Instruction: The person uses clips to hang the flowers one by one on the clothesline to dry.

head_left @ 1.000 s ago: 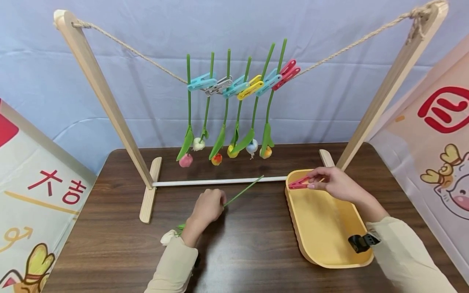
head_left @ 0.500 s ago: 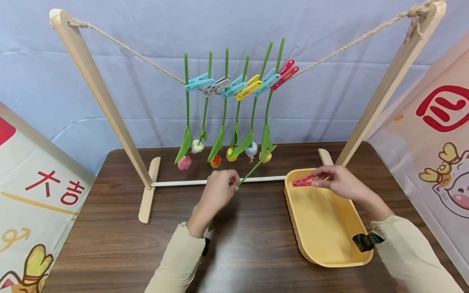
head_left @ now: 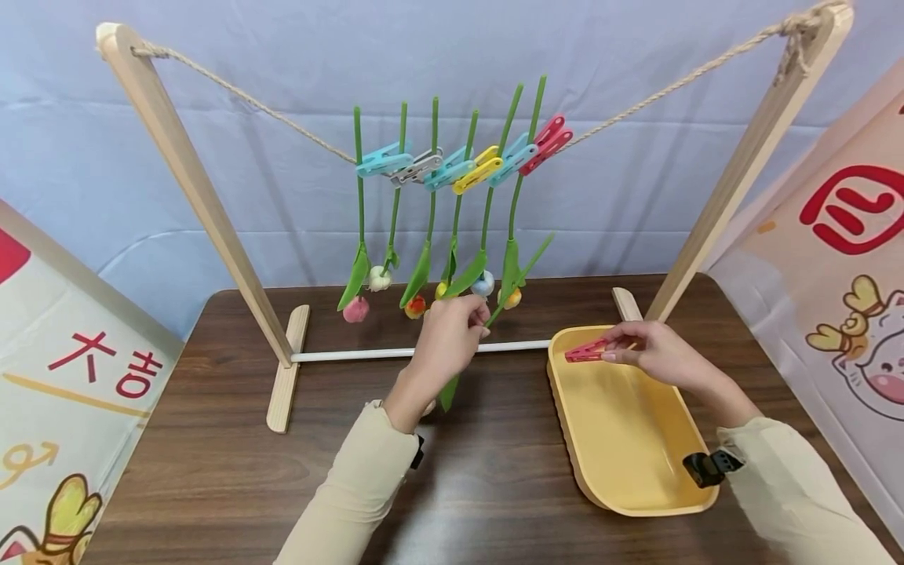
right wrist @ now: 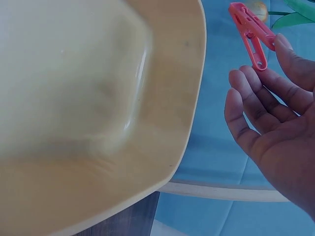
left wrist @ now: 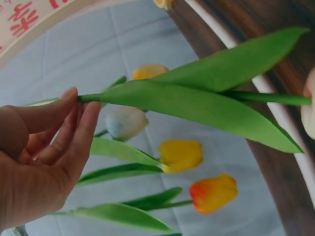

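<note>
My left hand [head_left: 452,336] pinches the green stem of an artificial tulip [left wrist: 197,105] between thumb and fingertips. Its stem end points up and to the right, its two leaves hang below the hand, and just the edge of a white bloom [left wrist: 310,103] shows in the left wrist view. Over the far end of the yellow basin, my right hand [head_left: 653,351] pinches a red clothespin [right wrist: 252,37] by its handles. Several tulips hang bloom-down from a rope, held by a row of blue, grey, yellow and red clothespins [head_left: 480,169].
A wooden frame with a left post [head_left: 191,188] and a right post [head_left: 756,157] carries the rope [head_left: 650,100]. A white rod [head_left: 367,355] joins its feet low across the brown table [head_left: 212,479]. The yellow basin [head_left: 589,479] stands at the right.
My left hand has lifted the tulip off the table and carried it right and away from me, towards the hanging flowers. My right hand stays over the basin with the clothespin, barely shifting.
</note>
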{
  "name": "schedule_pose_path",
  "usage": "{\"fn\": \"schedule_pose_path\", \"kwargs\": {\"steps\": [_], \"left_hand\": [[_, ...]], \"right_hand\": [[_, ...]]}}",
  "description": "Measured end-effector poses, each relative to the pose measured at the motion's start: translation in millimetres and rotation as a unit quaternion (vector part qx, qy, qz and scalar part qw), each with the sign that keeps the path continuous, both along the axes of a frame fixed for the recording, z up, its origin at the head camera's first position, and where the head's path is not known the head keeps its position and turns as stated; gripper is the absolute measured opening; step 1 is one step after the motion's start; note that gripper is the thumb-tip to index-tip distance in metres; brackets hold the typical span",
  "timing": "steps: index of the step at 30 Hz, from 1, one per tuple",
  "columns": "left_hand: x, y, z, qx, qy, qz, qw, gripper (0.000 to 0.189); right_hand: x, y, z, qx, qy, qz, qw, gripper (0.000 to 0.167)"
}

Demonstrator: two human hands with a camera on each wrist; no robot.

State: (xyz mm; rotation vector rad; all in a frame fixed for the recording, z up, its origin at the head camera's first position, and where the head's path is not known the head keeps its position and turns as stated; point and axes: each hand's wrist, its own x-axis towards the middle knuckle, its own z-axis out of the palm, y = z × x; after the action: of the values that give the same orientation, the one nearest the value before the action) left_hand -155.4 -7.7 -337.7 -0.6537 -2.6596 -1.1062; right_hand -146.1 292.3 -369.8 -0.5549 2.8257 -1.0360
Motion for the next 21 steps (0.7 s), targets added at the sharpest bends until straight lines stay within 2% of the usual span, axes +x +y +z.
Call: {"fn": "schedule_pose_path", "kwargs": {"steps": [5, 12, 21], "left_hand": [[-7.2, 12.5, 11.6, -0.001, 0.014, -0.003, 0.9999, 0.009], [-20.1, 25.8, 34.3, 0.000, 0.029, 0.001, 0.9996, 0.005], [-30.5, 36.7, 60.1, 0.013, 0.052, 0.010, 0.9985, 0.004]], "right_hand": [[1.4, -0.5, 3.2, 0.000, 0.009, -0.005, 0.9999, 0.016], [1.6, -0.1, 5.1, 0.004, 0.003, -0.026, 0.9997, 0.019], [1.9, 2.1, 4.6, 0.006, 0.007, -0.023, 0.9997, 0.019]]}}
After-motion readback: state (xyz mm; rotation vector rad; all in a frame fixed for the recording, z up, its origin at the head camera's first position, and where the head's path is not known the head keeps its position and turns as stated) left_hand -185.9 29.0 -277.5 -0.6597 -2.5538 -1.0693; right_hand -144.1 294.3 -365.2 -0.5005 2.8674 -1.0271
